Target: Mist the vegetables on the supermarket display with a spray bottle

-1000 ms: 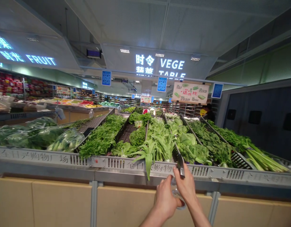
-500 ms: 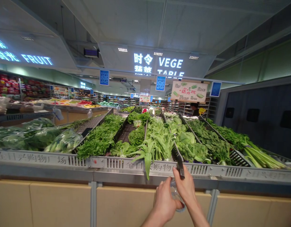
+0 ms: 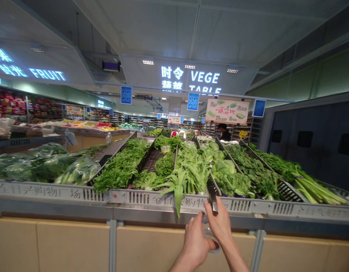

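Note:
Low in the middle of the head view, both hands are closed around a clear spray bottle with a black head. My left hand wraps the see-through body from the left side. My right hand grips the upper part, fingers by the black spray head, which points forward. Much of the bottle is hidden by the fingers. Just beyond the hands, long-leaved green lettuce lies in its compartment, some leaves hanging over the grey front rail. Round lettuce heads lie to its right.
A bunch of celery and dark leafy greens lie to the right. Bagged vegetables sit at the left, near feathery greens. Black dividers separate the rows. A person stands at the back.
Both hands and the spray bottle have shifted slightly left in view, still gripped the same way. The person at the back now shows more clearly.

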A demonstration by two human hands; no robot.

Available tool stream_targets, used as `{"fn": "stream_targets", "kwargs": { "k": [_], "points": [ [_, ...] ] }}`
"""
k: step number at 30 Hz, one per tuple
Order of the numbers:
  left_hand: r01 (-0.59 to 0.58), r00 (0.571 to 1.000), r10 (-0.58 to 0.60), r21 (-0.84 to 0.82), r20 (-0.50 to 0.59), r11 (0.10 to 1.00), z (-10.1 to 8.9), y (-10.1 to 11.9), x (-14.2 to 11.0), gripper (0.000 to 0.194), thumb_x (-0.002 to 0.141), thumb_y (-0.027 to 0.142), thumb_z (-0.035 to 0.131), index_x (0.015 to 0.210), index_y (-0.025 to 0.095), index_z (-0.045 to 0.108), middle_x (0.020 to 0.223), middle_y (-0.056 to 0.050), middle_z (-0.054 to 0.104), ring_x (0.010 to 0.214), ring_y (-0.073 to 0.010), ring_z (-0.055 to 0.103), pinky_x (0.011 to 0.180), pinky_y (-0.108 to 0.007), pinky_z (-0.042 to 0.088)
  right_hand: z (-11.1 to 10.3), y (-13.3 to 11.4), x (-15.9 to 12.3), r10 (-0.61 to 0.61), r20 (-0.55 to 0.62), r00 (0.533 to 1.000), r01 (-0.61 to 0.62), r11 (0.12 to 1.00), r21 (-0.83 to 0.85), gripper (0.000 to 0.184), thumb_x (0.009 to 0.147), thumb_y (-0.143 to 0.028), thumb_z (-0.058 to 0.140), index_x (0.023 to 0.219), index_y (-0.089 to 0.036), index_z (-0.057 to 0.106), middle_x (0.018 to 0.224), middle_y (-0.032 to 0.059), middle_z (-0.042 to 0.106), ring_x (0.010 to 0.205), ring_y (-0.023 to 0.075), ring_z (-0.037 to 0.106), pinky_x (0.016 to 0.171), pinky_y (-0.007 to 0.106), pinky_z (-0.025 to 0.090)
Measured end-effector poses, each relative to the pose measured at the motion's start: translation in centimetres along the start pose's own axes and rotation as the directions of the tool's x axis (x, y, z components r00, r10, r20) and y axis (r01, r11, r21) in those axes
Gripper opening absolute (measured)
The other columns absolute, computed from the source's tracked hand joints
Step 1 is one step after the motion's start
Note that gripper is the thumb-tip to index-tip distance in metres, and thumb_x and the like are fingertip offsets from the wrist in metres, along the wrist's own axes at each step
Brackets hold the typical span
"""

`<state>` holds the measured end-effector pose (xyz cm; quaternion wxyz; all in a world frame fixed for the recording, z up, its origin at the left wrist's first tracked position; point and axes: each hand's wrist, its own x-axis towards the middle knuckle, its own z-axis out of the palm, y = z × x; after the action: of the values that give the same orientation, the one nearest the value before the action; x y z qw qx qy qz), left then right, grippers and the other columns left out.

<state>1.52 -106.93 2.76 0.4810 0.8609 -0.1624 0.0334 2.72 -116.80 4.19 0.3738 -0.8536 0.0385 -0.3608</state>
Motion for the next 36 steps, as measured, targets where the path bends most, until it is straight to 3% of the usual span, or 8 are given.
{"fn": "stream_targets", "kwargs": {
  "k": [9,15,19,24,28,36],
  "points": [
    [0.062,0.998,-0.063,0.055,0.020,0.997,-1.6,-1.8,-1.1,0.078,0.040,0.017,0.067,0.114,0.014,0.043,0.110,-0.007,0.054,0.102,-0.0247,0.046,0.089,-0.029,0.033,2.2,-1.3,-1.7,-0.052,0.025,0.998,0.051,0.998,0.038,0.032,0.074,-0.042,0.038,0.095,-0.019,0.049,0.086,0.0054,0.060,0.076,0.0181,0.055,0.066,0.029,0.042],
    [0.145,0.989,-0.147,0.085,0.021,0.986,-2.0,-4.3,-1.6,0.081,0.039,0.015,0.066,0.116,0.015,0.041,0.115,-0.008,0.050,0.109,-0.0272,0.042,0.094,-0.031,0.029,4.1,-1.7,-2.8,-0.036,0.145,0.989,0.031,0.999,0.031,0.024,0.076,-0.040,0.036,0.080,-0.021,0.050,0.069,0.0010,0.060,0.063,0.0158,0.056,0.058,0.026,0.042],
    [0.167,0.986,-0.167,0.067,-0.003,0.984,-2.7,-4.9,-1.7,0.081,0.039,0.015,0.067,0.116,0.014,0.041,0.114,-0.008,0.052,0.108,-0.0263,0.043,0.093,-0.030,0.030,5.3,-1.9,-2.9,-0.027,0.115,0.993,0.024,0.999,0.035,0.027,0.075,-0.041,0.036,0.082,-0.020,0.051,0.074,0.0027,0.061,0.068,0.0172,0.057,0.058,0.027,0.042],
    [0.132,0.991,-0.130,0.044,-0.035,0.990,-4.0,-4.8,-1.4,0.080,0.039,0.013,0.066,0.115,0.012,0.042,0.109,-0.008,0.054,0.102,-0.0218,0.047,0.088,-0.025,0.034,6.1,-2.7,-2.5,-0.052,0.046,0.998,0.048,0.994,0.093,0.035,0.073,-0.042,0.039,0.096,-0.018,0.050,0.090,0.0066,0.061,0.082,0.0190,0.056,0.072,0.030,0.042],
    [0.115,0.992,-0.113,0.032,-0.054,0.993,-5.1,-4.8,-1.3,0.080,0.039,0.014,0.067,0.115,0.017,0.042,0.105,-0.005,0.055,0.096,-0.0207,0.049,0.084,-0.024,0.036,6.4,-3.8,-2.3,-0.059,0.086,0.995,0.048,0.992,0.120,0.037,0.075,-0.043,0.037,0.099,-0.017,0.048,0.093,0.0069,0.059,0.084,0.0187,0.055,0.073,0.031,0.042],
    [0.072,0.992,-0.065,0.066,-0.110,0.995,-8.4,-5.0,-1.1,0.075,0.042,0.017,0.066,0.114,0.018,0.042,0.105,-0.004,0.056,0.099,-0.0213,0.048,0.084,-0.025,0.035,8.0,-6.7,-1.5,-0.121,0.052,0.991,0.114,0.985,0.127,0.040,0.074,-0.042,0.039,0.102,-0.015,0.048,0.093,0.0087,0.059,0.084,0.0188,0.054,0.074,0.031,0.041]
  ]
}}
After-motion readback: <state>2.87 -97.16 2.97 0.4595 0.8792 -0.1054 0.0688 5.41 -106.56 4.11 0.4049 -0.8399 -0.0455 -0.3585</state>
